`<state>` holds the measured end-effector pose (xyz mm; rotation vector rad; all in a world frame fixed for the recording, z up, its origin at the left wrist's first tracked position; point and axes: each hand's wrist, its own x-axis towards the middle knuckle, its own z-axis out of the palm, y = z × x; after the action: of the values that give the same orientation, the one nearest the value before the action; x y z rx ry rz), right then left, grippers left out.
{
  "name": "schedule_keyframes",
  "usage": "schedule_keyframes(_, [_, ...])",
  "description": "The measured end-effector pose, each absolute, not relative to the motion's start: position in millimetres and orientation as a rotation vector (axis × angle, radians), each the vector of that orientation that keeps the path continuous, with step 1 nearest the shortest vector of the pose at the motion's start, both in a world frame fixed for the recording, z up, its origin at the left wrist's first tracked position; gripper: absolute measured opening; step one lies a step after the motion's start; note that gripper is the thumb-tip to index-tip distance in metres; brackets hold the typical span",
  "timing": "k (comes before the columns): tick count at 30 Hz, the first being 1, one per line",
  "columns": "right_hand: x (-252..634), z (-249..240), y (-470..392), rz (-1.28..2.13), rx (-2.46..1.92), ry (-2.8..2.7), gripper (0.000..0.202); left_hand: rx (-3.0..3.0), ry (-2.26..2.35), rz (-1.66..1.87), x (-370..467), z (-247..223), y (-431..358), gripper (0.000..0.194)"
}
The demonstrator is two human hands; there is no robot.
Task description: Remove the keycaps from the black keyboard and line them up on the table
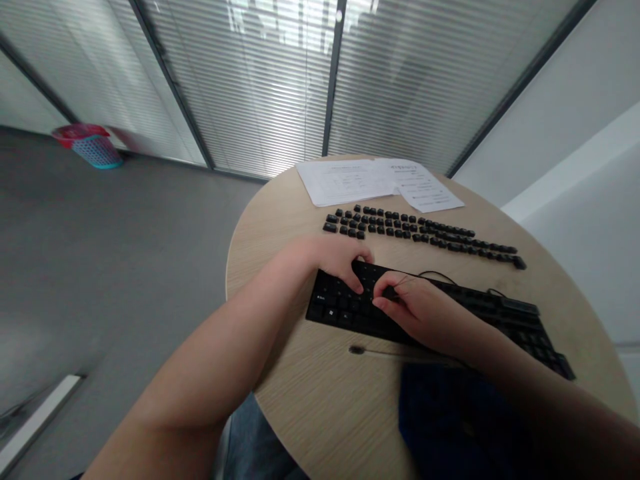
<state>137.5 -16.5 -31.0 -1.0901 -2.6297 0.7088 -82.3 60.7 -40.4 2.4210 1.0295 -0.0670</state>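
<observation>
A black computer keyboard (345,315) lies at a slant on the round table, its left part lacking many keycaps. My left hand (340,257) holds the keyboard's far left edge, thumb on the top face and fingers curled at the back. Over the key area beside it, my right hand (413,303) is closed in a pinch. Whatever is between those fingertips is too small and dark to make out. Behind the keyboard, loose black keycaps (395,224) stand in several rows.
Printed papers (350,181) lie at the far side of the wooden table (270,233). A thin stick with a dark tip (357,349) rests before the keyboard, near a dark blue cloth-like item (430,413). A cable (437,273) loops behind. On the floor stands a basket (100,151).
</observation>
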Motion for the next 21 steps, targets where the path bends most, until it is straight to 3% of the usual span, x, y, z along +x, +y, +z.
schedule_keyframes(7, [145,-54,-18,0.614,-0.982,-2.445,0.012,2.466,1.010,-0.064,-83,-42,61,0.061])
schedule_keyframes(16, [151,-80,-19,0.442,-0.792,-2.300,0.008,2.465,1.021,-0.098,-78,-39,57,0.074])
schedule_keyframes(21, [162,-89,-21,0.541,-0.948,-2.000,0.016,2.424,1.071,-0.133,-75,-36,54,0.076])
